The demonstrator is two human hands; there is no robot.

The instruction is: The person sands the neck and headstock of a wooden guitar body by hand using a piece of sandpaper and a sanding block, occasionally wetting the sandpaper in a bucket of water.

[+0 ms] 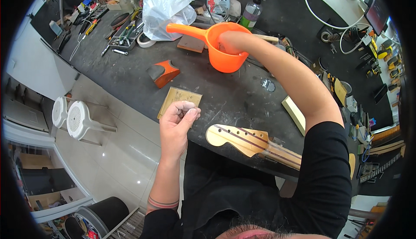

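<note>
My left hand [177, 126] is raised with its fingers curled and thumb pressed to them, whitish at the tips; whatever they may hold I cannot make out. Behind it lies a clear-yellow square plate [182, 95] with small holes. My right hand [230, 43] reaches down into an orange plastic dipper [227, 63], its fingers hidden inside. A pale wooden guitar neck [234, 139], with dark stripes and holes in the headstock, lies along the near edge of the bench. An orange-and-grey block [164, 73] sits left of the dipper.
The dark bench [117, 66] holds a white plastic bag [167, 9], a spray bottle [251, 14], a pale wooden block [294, 113] and scattered tools [123, 37]. White stools [78, 120] stand at left beside a bin [106, 208]. A screen [375, 16] is at upper right.
</note>
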